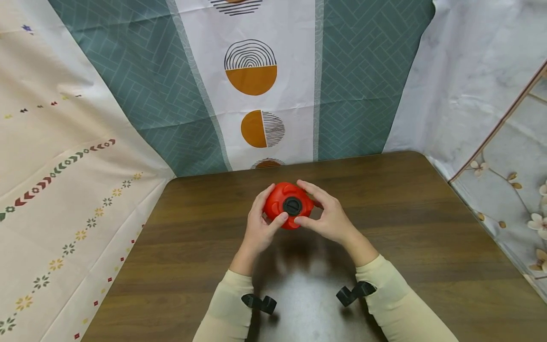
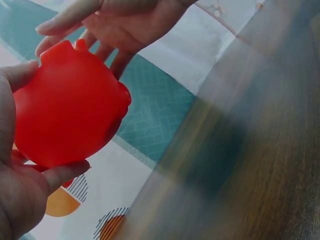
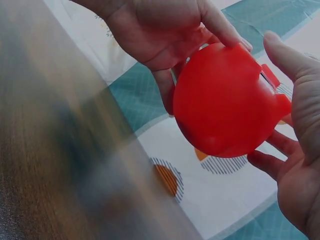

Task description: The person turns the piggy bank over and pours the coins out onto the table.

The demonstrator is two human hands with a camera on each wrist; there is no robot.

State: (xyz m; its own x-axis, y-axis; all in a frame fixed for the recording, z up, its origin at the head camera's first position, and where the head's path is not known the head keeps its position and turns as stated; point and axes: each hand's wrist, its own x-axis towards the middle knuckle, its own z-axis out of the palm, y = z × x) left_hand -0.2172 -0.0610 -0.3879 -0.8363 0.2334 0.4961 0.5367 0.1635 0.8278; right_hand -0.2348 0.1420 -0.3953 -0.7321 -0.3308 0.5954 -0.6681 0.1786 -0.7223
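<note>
A red piggy bank [image 1: 278, 202] is held up above the table, its underside with short stubby feet turned toward me. A round black plug [image 1: 292, 206] with a slot sits in the middle of that underside. My left hand [image 1: 258, 228] grips the bank from the left, thumb by the plug. From the right, my right hand [image 1: 331, 218] has its fingers round the far side and its thumb near the lower edge. Both wrist views show the smooth red body of the piggy bank [image 2: 70, 105] between the hands; the plug is hidden there.
The brown wooden table [image 1: 205, 228] lies under both hands, with a bright reflection near its front. Behind it hangs a teal and white patterned cloth [image 1: 359, 95]. A cream cloth [image 1: 64, 190] borders the left side, a white floral one [image 1: 504, 199] the right.
</note>
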